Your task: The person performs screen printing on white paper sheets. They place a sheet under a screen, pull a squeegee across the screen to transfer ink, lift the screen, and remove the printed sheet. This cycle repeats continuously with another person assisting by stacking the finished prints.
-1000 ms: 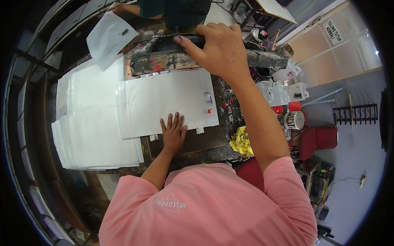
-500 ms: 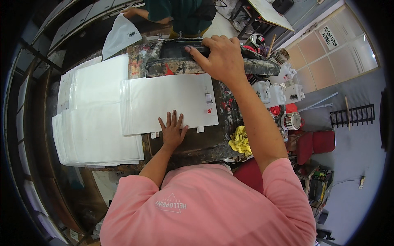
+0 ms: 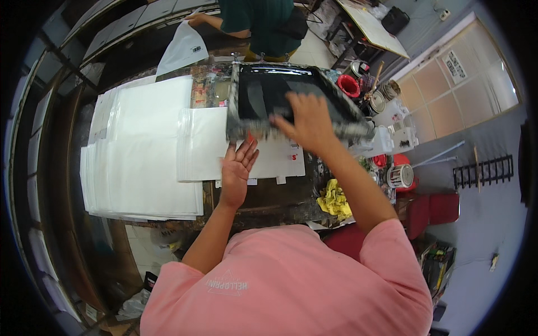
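A screen printing frame (image 3: 330,84) with dark mesh is tilted down over a white flat sheet or bag (image 3: 202,145) on the worktable. My right hand (image 3: 308,123), smeared by motion, grips the frame's near rail, thumb along the rail and fingers over the inner side. Palm up, my left hand (image 3: 235,173) has its fingers stretched out at the rail's front left, above the white sheet; whether the fingertips touch the rail I cannot tell. A small red mark shows near the sheet's right end. Overlapping stacks of white sheets (image 3: 143,162) lie to the left.
Across the table a person (image 3: 263,25) in dark green holds a white bag (image 3: 182,50) with a black print. Crumpled yellow cloth (image 3: 335,200) lies at the table's right edge. Paint pots, a red tub (image 3: 348,85) and a white can (image 3: 399,176) crowd the right side.
The frame has swung down toward me over the white sheet, my right hand moving with it. My left hand has come off the sheet and turned palm up.
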A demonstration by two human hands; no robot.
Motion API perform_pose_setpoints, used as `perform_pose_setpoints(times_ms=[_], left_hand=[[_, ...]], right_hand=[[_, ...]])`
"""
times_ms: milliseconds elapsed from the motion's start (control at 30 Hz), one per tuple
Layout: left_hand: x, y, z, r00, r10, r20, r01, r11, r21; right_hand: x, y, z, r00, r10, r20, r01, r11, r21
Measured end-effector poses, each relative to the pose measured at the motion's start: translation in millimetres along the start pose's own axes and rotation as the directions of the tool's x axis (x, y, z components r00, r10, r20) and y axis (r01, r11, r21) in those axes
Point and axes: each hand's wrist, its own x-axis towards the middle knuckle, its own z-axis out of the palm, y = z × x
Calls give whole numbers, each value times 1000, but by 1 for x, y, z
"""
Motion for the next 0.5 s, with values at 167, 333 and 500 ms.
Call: perform_pose_setpoints(times_ms=[167, 333, 500], left_hand=[[-39, -43, -59, 842, -504, -194, 427, 841, -333], [-37, -89, -103, 670, -631, -390, 518, 774, -363], [-32, -96, -110, 602, -671, -433, 611, 736, -290]], right_hand=[[-88, 9, 85, 906, -34, 423, -13, 994, 109], [-145, -4, 141, 927, 1, 376, -70, 983, 169], [-149, -5, 176, 946, 22, 323, -63, 991, 116]])
